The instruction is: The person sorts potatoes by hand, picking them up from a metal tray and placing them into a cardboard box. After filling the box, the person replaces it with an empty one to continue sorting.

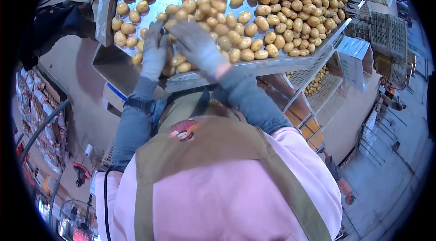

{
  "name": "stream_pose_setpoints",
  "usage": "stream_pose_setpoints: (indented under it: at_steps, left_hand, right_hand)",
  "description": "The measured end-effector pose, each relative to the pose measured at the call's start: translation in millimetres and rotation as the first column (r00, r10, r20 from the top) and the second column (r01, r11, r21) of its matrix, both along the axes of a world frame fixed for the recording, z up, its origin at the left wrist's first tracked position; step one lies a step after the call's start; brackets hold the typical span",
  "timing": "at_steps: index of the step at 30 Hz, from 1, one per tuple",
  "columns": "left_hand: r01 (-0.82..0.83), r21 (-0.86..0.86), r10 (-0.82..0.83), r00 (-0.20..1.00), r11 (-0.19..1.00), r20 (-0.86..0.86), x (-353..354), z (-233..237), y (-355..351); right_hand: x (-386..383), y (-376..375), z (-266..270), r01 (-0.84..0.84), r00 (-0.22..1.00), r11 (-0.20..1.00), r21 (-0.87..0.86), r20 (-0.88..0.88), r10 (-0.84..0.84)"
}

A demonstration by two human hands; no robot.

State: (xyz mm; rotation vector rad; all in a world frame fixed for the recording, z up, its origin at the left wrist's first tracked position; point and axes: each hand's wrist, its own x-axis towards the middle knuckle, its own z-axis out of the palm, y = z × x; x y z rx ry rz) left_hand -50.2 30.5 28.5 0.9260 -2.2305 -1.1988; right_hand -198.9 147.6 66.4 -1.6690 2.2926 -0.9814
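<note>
Many yellow-brown potatoes lie on a metal sorting table, packed densely at the right and more loosely at the left. My left hand, in a pale grey glove, rests among the potatoes near the front edge, its fingers pointing away from me. Just right of it, my right hand, gloved too, lies over the potatoes with its fingers stretched toward the upper left. It is slightly blurred. Several potatoes sit between and under the two hands. What the left fingers touch is partly hidden.
Below the table's right side is a perforated metal chute with more potatoes. A white box and stacked crates stand at the right. Filled sacks lie at the left. A dark-clothed person is at the upper left.
</note>
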Motion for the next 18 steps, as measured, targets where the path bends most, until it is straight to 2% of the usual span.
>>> stream_pose_setpoints:
  at_steps: [1, 4, 7, 9, 10, 11, 13, 14, 15, 16, 17, 18]
  left_hand:
    - [-0.061, 0.087, 0.059, 0.998, 0.994, 0.025, 7.1, 16.9, 2.4]
    - [-0.057, 0.000, 0.057, 0.997, 0.998, 0.042, 31.1, 17.4, 14.1]
    - [-0.056, -0.016, 0.056, 0.998, 0.998, 0.024, 29.1, 13.5, 26.8]
    - [-0.034, 0.025, 0.034, 0.999, 0.999, -0.003, 27.8, 11.3, 39.5]
    - [-0.007, 0.061, 0.006, 1.000, 0.998, 0.017, 21.8, 26.6, 42.7]
    - [-0.001, 0.043, 0.001, 1.000, 0.999, 0.017, 23.3, 30.2, 43.0]
    - [0.001, 0.007, -0.001, 1.000, 1.000, 0.010, 25.1, 32.5, 38.8]
    - [-0.058, 0.124, 0.066, 0.995, 0.991, -0.068, 36.2, 18.2, 32.9]
    - [-0.124, 0.192, 0.140, 0.987, 0.974, -0.075, 43.4, 23.8, 30.4]
    - [-0.184, 0.263, 0.210, 0.975, 0.947, -0.072, 50.9, 35.9, 29.5]
    - [-0.238, 0.332, 0.276, 0.959, 0.913, -0.071, 55.6, 42.0, 27.1]
    - [-0.246, 0.237, 0.240, 0.969, 0.940, 0.054, 64.8, 35.7, 19.8]
  right_hand:
    - [-13.1, 24.3, 8.7, 0.126, 0.991, 0.964, 0.236, 0.002, -0.130]
    - [-62.7, 43.9, -10.4, 0.308, 0.924, 0.923, 0.231, -0.303, -0.233]
    - [-83.8, 3.6, -28.0, 0.339, 0.920, 0.764, 0.548, -0.364, -0.147]
    - [-94.3, -8.7, -22.1, 0.284, 0.952, 0.784, 0.552, -0.261, -0.161]
    - [-96.0, -9.2, -18.7, 0.259, 0.963, 0.791, 0.553, -0.210, -0.169]
    - [-92.4, 0.0, -10.1, 0.317, 0.940, 0.845, 0.431, -0.023, -0.341]
    - [-81.1, 38.5, 16.7, 0.489, 0.756, 0.850, 0.194, 0.391, -0.525]
    - [-77.6, 73.1, 18.9, 0.586, 0.717, 0.800, 0.126, 0.380, -0.585]
    - [-67.0, 117.4, 40.0, 0.627, 0.648, 0.776, 0.074, 0.504, -0.571]
    - [-62.6, 175.3, 23.0, 0.763, 0.600, 0.643, 0.070, 0.293, -0.744]
    - [-50.6, 205.5, 44.8, 0.885, 0.360, 0.452, 0.112, 0.448, -0.818]
    - [-50.0, 253.6, 39.4, 0.957, 0.236, 0.282, 0.064, 0.389, -0.890]
